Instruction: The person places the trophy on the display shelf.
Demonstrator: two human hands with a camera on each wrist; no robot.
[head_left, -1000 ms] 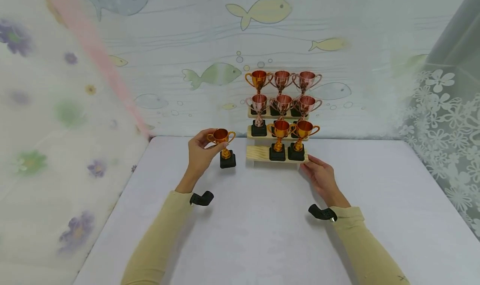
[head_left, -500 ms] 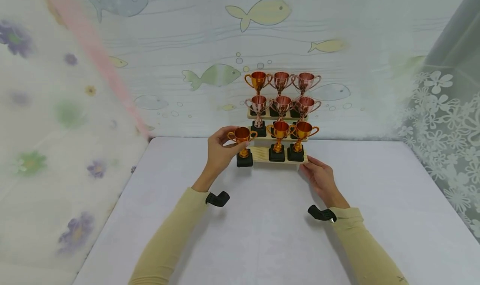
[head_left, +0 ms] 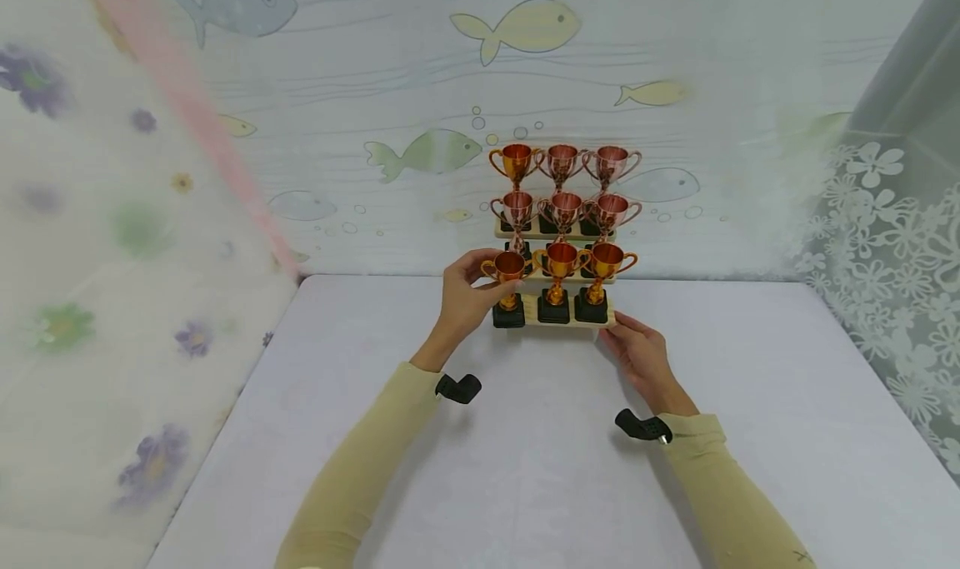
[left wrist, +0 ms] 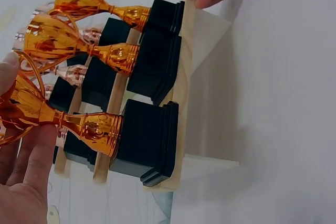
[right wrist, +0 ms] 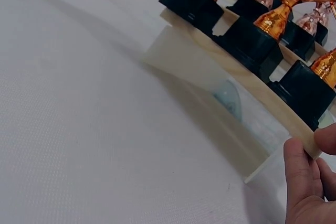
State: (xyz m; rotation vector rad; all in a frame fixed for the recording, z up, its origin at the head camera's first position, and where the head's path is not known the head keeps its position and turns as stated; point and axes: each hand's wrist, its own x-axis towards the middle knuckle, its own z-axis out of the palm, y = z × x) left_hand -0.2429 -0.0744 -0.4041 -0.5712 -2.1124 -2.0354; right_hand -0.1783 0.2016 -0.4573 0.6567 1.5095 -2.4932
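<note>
The left hand [head_left: 467,292] pinches a shiny gold plastic trophy [head_left: 508,288] by its cup, its square black base now on the bottom step of the pale wooden tiered stand [head_left: 570,320]; a second ago it stood on the white tablecloth [head_left: 525,469]. The right hand [head_left: 639,354] rests relaxed fingers against the stand's corner

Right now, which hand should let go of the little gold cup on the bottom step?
The left hand. It alone grips the gold trophy, whose black base sits on the lowest wooden step, so it probably only needs to open. The right hand touches the step's right end, steadying it.
</note>
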